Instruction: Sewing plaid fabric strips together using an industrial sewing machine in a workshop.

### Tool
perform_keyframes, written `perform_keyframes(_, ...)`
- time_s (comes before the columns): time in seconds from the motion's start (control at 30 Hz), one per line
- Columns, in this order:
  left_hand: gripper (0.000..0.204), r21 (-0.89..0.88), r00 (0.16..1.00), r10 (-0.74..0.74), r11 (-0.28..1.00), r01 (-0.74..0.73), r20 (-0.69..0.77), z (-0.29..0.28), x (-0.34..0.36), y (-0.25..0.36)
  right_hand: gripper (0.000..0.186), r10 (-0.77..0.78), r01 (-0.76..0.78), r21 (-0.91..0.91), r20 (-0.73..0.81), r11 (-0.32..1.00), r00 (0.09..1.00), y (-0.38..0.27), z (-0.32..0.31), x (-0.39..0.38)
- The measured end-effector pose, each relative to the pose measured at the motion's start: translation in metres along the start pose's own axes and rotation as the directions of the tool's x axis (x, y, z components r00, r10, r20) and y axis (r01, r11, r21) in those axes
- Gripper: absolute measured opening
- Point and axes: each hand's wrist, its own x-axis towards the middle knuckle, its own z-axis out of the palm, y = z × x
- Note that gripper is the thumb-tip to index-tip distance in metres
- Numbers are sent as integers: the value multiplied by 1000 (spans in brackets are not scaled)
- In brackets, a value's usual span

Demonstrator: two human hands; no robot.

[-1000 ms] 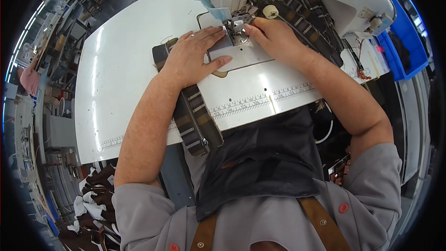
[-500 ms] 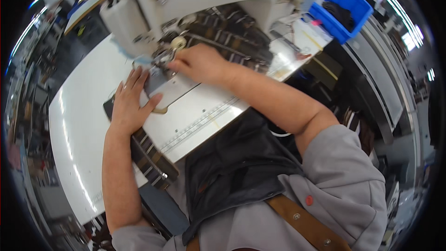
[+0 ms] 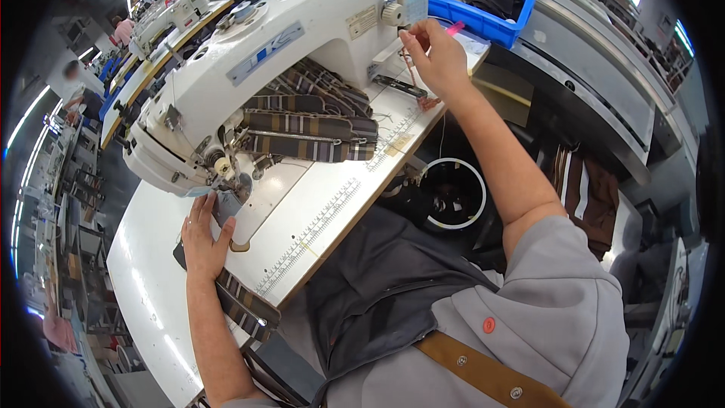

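Note:
My left hand lies flat, fingers spread, on the white sewing table beside the presser foot of a white sewing machine. Below that hand, a brown striped fabric piece with a zipper hangs over the table's near edge. My right hand is raised by the machine's handwheel, thumb and forefinger pinched together. A thin reddish cord runs down close to these fingertips; what they hold is too small to make out. Striped pieces with a metal zipper lie under the machine arm.
A blue bin with dark cloth stands behind the machine at right. A black tool lies on the table near the cord. A white-rimmed round container sits below the table edge. Brown cloth is piled at right.
My right hand has left the needle area and moved right to the handwheel end of the machine. The left hand stays by the needle. The whole view has shifted and tilted.

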Motion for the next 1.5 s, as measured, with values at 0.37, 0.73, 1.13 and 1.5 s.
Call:
perform_keyframes(0.37,37,528,798,603,681,-507,-11,-13,2,57,36,-339,523,-636,398,567,852,-32,-9,75)
perform_keyframes(0.73,93,-50,859,468,872,-487,-208,57,143,310,36,-343,643,-498,567,582,749,-28,-12,103)
perform_keyframes(1.13,94,114,921,387,918,-379,-54,88,167,336,27,-298,639,-625,570,448,766,-24,-1,96)
perform_keyframes(1.5,99,137,927,369,924,-358,-66,88,161,340,10,-400,653,-748,637,-117,659,18,25,98)
